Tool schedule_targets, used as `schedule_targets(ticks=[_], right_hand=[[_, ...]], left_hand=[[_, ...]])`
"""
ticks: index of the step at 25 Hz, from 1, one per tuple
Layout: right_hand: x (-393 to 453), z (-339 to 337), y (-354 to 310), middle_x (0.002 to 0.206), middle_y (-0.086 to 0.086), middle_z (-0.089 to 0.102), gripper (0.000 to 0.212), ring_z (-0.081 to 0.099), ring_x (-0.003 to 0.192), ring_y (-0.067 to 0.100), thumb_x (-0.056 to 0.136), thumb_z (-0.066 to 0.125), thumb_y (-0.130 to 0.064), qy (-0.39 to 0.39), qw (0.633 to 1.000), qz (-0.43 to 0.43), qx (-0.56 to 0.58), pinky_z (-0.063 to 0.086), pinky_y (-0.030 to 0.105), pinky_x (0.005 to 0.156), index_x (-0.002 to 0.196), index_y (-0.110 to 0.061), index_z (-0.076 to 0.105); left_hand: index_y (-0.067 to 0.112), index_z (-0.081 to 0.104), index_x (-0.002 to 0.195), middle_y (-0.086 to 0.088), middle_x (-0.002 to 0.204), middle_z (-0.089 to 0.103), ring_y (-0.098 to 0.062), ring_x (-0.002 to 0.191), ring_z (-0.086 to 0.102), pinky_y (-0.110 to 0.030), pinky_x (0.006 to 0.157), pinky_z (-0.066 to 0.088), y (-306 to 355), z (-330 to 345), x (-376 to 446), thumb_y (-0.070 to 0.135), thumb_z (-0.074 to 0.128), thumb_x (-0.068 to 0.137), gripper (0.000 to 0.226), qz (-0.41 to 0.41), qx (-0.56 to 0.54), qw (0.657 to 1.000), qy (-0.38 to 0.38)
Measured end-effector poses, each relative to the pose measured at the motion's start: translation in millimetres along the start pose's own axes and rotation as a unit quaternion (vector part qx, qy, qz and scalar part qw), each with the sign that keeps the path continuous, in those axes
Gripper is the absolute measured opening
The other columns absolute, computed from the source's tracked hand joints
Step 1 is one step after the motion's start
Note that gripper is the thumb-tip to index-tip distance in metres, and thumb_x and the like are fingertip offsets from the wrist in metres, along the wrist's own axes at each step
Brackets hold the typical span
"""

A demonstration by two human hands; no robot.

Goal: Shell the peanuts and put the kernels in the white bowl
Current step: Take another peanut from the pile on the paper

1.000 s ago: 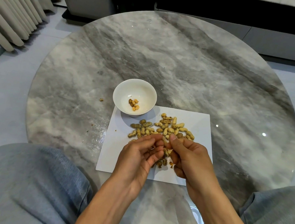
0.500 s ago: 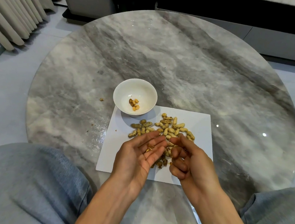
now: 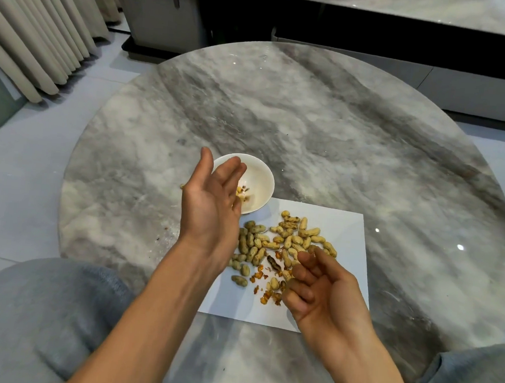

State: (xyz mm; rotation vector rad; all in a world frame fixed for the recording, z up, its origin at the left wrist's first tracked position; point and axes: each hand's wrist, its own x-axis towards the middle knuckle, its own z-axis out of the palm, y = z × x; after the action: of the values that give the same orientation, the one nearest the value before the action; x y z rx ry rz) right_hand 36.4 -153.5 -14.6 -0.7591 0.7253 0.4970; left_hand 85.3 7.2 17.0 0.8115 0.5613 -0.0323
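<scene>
The white bowl (image 3: 260, 178) stands on the marble table just beyond a white sheet of paper (image 3: 342, 228). Several kernels (image 3: 243, 194) lie in its bottom. My left hand (image 3: 212, 200) is tilted over the bowl's near left side, palm up, fingers spread, nothing gripped. A pile of unshelled peanuts (image 3: 286, 242) lies on the paper, with orange-brown shell bits (image 3: 268, 283) nearer to me. Above those bits hovers my right hand (image 3: 319, 287), fingers loosely curled; nothing shows in it.
The round grey marble table (image 3: 340, 131) has a few crumbs left of the bowl. My grey-trousered knees (image 3: 32, 319) sit at both lower corners. Curtains (image 3: 32, 23) hang at far left and a low cabinet (image 3: 407, 52) stands behind the table.
My left hand has left the peanut pile and moved up-left to the bowl, tipped over it. My right hand stays low over the shell bits. The camera view has shifted down.
</scene>
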Motion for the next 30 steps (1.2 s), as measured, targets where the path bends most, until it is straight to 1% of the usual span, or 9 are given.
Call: schedule_targets(ticks=[8, 11, 14, 17, 20, 22, 26, 27, 30], right_hand=[[40.6, 82.5, -32.0, 0.062, 0.007, 0.055, 0.045, 0.049, 0.053, 0.018, 0.103, 0.042, -0.038, -0.089, 0.980, -0.177, 0.021, 0.045, 0.030, 0.057, 0.071, -0.009, 0.057], [56.3, 109.0, -34.5, 0.076, 0.017, 0.070, 0.055, 0.070, 0.079, 0.031, 0.105, 0.034, -0.041, -0.169, 0.967, -0.192, -0.014, 0.055, 0.033, 0.078, 0.081, -0.003, 0.065], [62.1, 114.7, -34.0, 0.091, 0.022, 0.073, 0.056, 0.069, 0.099, 0.035, 0.105, 0.031, -0.041, -0.202, 0.956, -0.203, -0.064, 0.054, 0.034, 0.088, 0.091, -0.001, 0.068], [52.1, 106.4, -38.7, 0.090, 0.015, 0.074, 0.048, 0.070, 0.095, 0.028, 0.103, 0.039, -0.038, -0.170, 0.952, -0.232, -0.105, 0.051, 0.037, 0.090, 0.081, -0.007, 0.069], [31.0, 74.3, -33.1, 0.054, -0.002, 0.057, 0.048, 0.055, 0.056, 0.014, 0.101, 0.051, -0.031, -0.011, 0.917, -0.279, -0.285, 0.048, 0.039, 0.074, 0.056, -0.014, 0.055], [13.7, 42.6, -21.5, 0.043, -0.007, 0.043, 0.038, 0.040, 0.042, 0.011, 0.100, 0.053, -0.026, 0.053, 0.886, -0.271, -0.373, 0.041, 0.034, 0.057, 0.066, -0.014, 0.060], [-14.7, -12.0, 6.5, 0.053, -0.009, 0.056, 0.008, 0.048, 0.047, 0.007, 0.093, 0.066, -0.014, 0.035, 0.834, -0.246, -0.493, 0.038, 0.021, 0.049, 0.094, -0.022, 0.068], [-16.3, -21.3, 12.3, 0.058, -0.010, 0.059, 0.009, 0.052, 0.052, 0.006, 0.091, 0.070, -0.017, 0.034, 0.803, -0.257, -0.537, 0.041, 0.023, 0.054, 0.094, -0.025, 0.067], [-12.8, -33.5, 24.7, 0.066, -0.011, 0.060, 0.012, 0.057, 0.065, 0.005, 0.087, 0.073, -0.027, 0.045, 0.686, -0.295, -0.664, 0.043, 0.023, 0.058, 0.093, -0.033, 0.065]], left_hand=[[0.013, 0.068, 0.120, 0.002, 0.113, 0.075, -0.009, 0.108, 0.069, -0.031, 0.096, 0.050, -8.3, -25.0, -39.0, 0.036, 0.044, 0.104, 0.037, 0.060, 0.081, 0.989, 0.111], [0.014, 0.070, 0.115, 0.000, 0.114, 0.074, -0.012, 0.109, 0.068, -0.032, 0.098, 0.050, -12.7, -37.4, -48.1, 0.035, 0.044, 0.104, 0.036, 0.036, 0.086, 0.987, 0.131], [0.014, 0.072, 0.113, 0.001, 0.113, 0.074, -0.011, 0.111, 0.066, -0.033, 0.100, 0.048, -17.3, -43.0, -48.0, 0.034, 0.046, 0.103, 0.035, 0.018, 0.100, 0.985, 0.141], [0.014, 0.073, 0.110, 0.001, 0.110, 0.075, -0.011, 0.109, 0.067, -0.032, 0.099, 0.049, -21.1, -43.9, -45.8, 0.024, 0.054, 0.100, 0.024, 0.013, 0.107, 0.982, 0.155], [0.022, 0.073, 0.104, 0.004, 0.101, 0.076, -0.007, 0.096, 0.069, -0.025, 0.083, 0.054, -22.5, -45.9, -44.0, 0.016, 0.064, 0.093, 0.015, 0.011, 0.172, 0.976, 0.133], [0.027, 0.074, 0.101, 0.011, 0.094, 0.074, 0.000, 0.085, 0.068, -0.022, 0.079, 0.055, -27.0, -48.9, -43.0, 0.017, 0.067, 0.092, 0.015, 0.046, 0.343, 0.933, 0.101], [0.027, 0.072, 0.110, 0.009, 0.102, 0.070, -0.014, 0.090, 0.065, -0.028, 0.078, 0.051, -40.5, -55.6, -50.0, 0.018, 0.066, 0.090, 0.023, 0.119, 0.704, 0.699, 0.030], [0.026, 0.071, 0.110, 0.006, 0.105, 0.069, -0.017, 0.093, 0.064, -0.029, 0.077, 0.049, -42.7, -59.3, -51.5, 0.016, 0.066, 0.089, 0.024, 0.118, 0.729, 0.674, 0.023], [0.026, 0.071, 0.105, 0.004, 0.103, 0.066, -0.017, 0.092, 0.061, -0.027, 0.072, 0.045, -45.7, -68.5, -50.4, 0.017, 0.069, 0.088, 0.019, 0.132, 0.738, 0.661, 0.020]])
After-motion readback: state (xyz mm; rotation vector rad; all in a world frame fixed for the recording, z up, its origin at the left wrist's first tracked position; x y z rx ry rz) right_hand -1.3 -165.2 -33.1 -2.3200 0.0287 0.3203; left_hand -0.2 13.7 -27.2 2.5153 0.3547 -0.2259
